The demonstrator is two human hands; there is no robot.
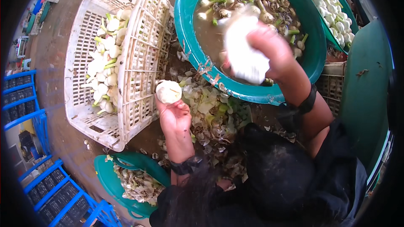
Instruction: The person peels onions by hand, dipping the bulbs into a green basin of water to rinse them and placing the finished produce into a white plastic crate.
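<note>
My left hand (174, 116) is wrapped around a peeled white garlic bulb (169, 92), its round face turned up. The bulb is beside the white plastic crate (135, 101). Over the green plastic tub (249, 90), my right hand (274, 49) grips a white bundle (246, 49). Motion blur hides what the bundle is made of; it may be a cloth. Muddy brown water fills the tub below, with unpeeled garlic bulbs (266, 17) and their cut green stems lying in it. Pale garlic bulbs (105, 69) with short green stems are heaped inside the crate.
Loose garlic skins (208, 116) cover the ground between my arms. A green basket (104, 176) of skins stands at lower left. Another green container (352, 22) at upper right holds white bulbs. Blue metal frames (63, 179) line the left, and a green surface (363, 101) rises at right.
</note>
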